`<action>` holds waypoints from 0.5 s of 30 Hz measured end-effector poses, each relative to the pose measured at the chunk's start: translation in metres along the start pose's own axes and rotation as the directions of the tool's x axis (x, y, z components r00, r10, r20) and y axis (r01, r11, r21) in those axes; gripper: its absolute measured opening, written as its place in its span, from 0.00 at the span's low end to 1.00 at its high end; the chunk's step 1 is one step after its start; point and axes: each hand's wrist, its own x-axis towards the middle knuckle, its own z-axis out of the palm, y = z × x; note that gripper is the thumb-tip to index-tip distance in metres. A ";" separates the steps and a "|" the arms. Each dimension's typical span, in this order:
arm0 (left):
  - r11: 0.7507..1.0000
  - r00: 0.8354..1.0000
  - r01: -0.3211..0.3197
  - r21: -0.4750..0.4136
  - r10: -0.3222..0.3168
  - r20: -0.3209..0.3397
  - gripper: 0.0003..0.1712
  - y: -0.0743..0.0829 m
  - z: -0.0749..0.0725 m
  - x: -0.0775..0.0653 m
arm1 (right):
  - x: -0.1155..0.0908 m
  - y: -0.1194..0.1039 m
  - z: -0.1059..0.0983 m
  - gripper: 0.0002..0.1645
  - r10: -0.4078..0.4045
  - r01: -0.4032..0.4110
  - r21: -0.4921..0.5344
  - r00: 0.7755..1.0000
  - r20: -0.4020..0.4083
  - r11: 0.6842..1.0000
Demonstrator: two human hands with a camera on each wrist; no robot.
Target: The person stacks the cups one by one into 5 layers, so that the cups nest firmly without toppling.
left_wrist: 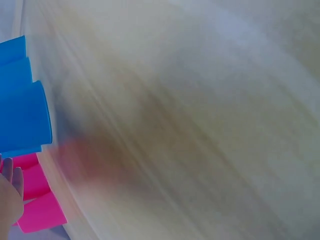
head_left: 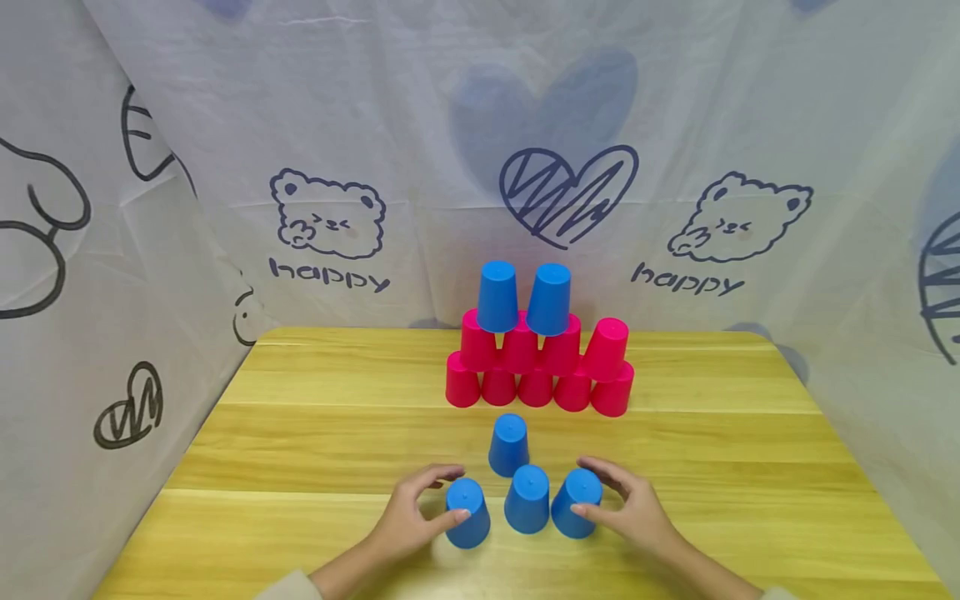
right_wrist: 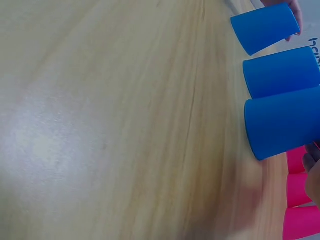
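Four-sided grouping aside, several blue cups stand upside down near the table's front. My left hand (head_left: 411, 514) curls round the leftmost blue cup (head_left: 467, 518), thumb on its near side. Round the rightmost blue cup (head_left: 574, 510) my right hand (head_left: 636, 510) has its thumb in front and fingers behind. Between them is a middle blue cup (head_left: 527, 505), close beside the right one. Another blue cup (head_left: 509, 450) stands just behind. In the right wrist view, part of the right hand (right_wrist: 313, 182) shows beside the nearest blue cup (right_wrist: 282, 122).
Farther back, pink cups (head_left: 536, 388) are stacked upside down in two rows. Two blue cups (head_left: 498, 297) sit on top, towards the left and middle. The wooden table (head_left: 315, 450) ends at a patterned white cloth (head_left: 442, 225) behind; cloth also hangs at both sides.
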 end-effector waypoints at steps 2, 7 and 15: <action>1.000 1.000 0.023 -0.013 -0.022 0.007 0.27 0.000 0.002 -0.002 | -0.001 0.001 0.001 0.33 0.018 -0.018 0.002 1.000 0.006 1.000; 0.996 0.997 0.080 -0.038 -0.079 0.021 0.31 -0.001 0.006 -0.004 | -0.004 0.004 0.003 0.34 0.007 -0.007 -0.004 1.000 0.000 1.000; 0.986 0.987 0.163 -0.039 -0.162 0.026 0.32 -0.002 0.009 -0.006 | -0.008 0.005 0.005 0.35 0.091 -0.091 0.004 0.996 -0.004 0.996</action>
